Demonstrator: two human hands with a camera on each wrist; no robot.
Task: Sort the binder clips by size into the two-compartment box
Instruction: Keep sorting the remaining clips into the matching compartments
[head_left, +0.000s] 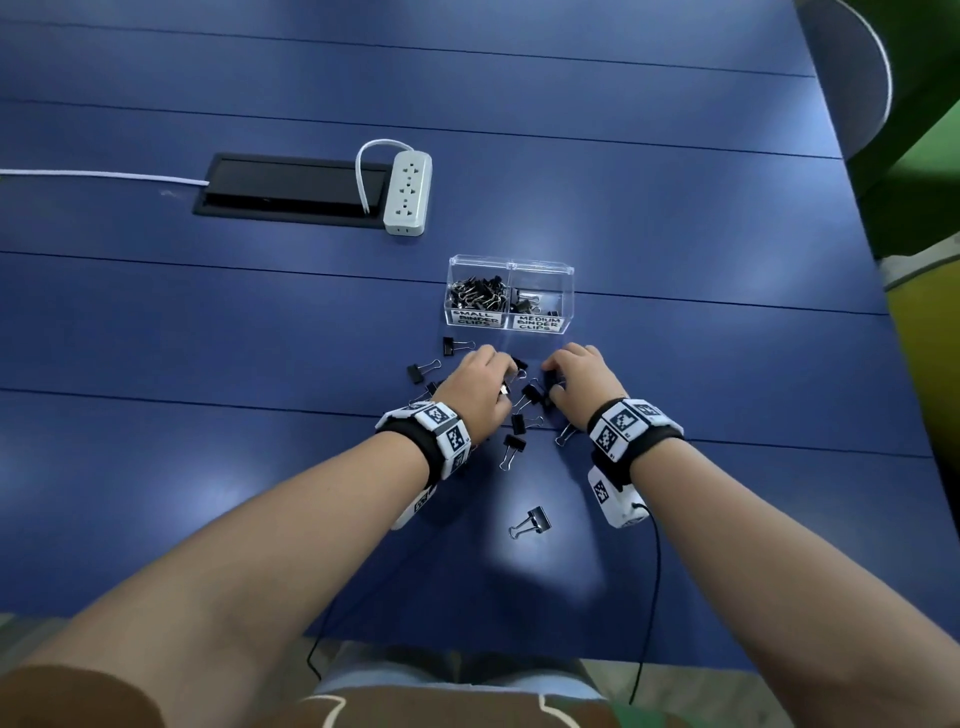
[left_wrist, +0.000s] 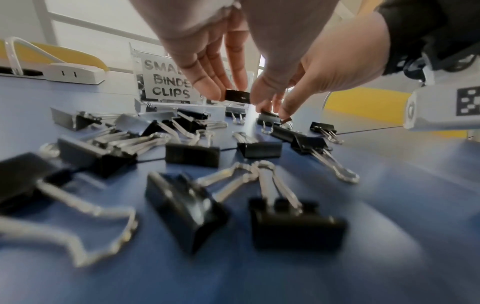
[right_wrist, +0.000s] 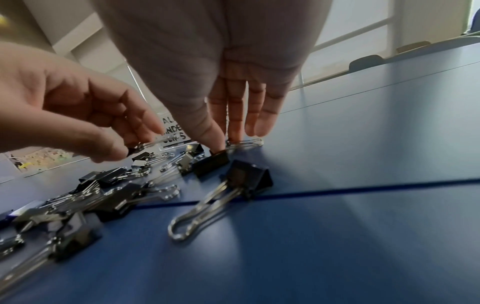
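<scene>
A clear two-compartment box (head_left: 511, 293) stands on the blue table; its left half is labelled small binder clips, its right half medium, and both hold clips. Several loose black binder clips (head_left: 519, 421) lie just in front of it. My left hand (left_wrist: 228, 92) pinches a small black clip (left_wrist: 237, 96) between thumb and fingers, lifted slightly off the table. My right hand (right_wrist: 226, 142) is down on the table, thumb and forefinger closing on a black clip (right_wrist: 213, 162) that lies there. The two hands are close together in front of the box.
A white power strip (head_left: 408, 192) and a black cable hatch (head_left: 291, 189) lie behind the box to the left. One stray clip (head_left: 532, 522) lies nearer me. The table's right edge (head_left: 878, 291) is about a forearm's length from the box.
</scene>
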